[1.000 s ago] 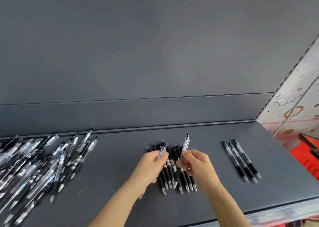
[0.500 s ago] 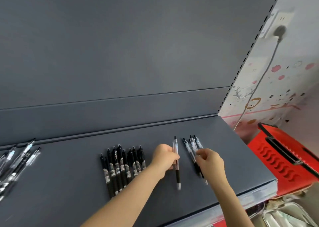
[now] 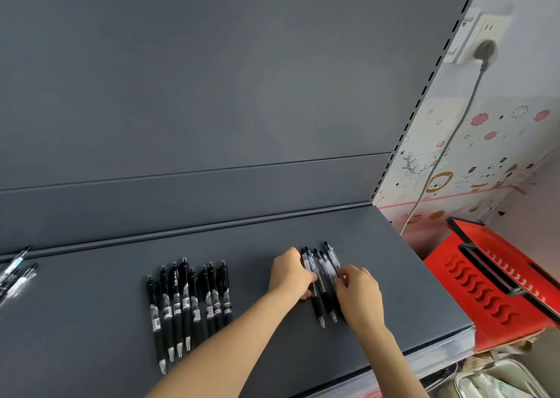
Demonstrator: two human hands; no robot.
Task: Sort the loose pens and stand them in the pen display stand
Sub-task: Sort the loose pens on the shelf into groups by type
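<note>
Plastic, smooth and thin, sits under my left hand (image 3: 289, 276). Its fingers are curled in, and thumb and fingers seem to pinch the leftmost pen (image 3: 317, 306) of the clear-barrelled pens (image 3: 322, 264), on the see-through barrel just above the black rubber sleeve. My right hand (image 3: 360, 294) is bent over the other side of that little row, fingertips (image 3: 341, 276) touching the barrels. Whether it pinches one or only steadies them I cannot tell, since its knuckles hide the contact.

These pens lie flat, side by side, tips towards the front edge of the shelf (image 3: 91, 322), near its right edge and about midway between back and front. I judge them light and stiff, apt to roll on the smooth grey top when nudged, and slick on the clear part. The rubber sleeve near the tip looks the surer place to take hold, and several could be gathered at once if squeezed from both sides.

Further left, near the middle of the shelf and closer to the front edge, the black pens (image 3: 188, 303) lie in their own row, well apart from mine. At the left edge a few loose pens (image 3: 18, 273) lie unsorted. Beyond the right edge stands a red basket (image 3: 485, 285). No pen display stand shows anywhere, so the standing step is not yet begun.
</note>
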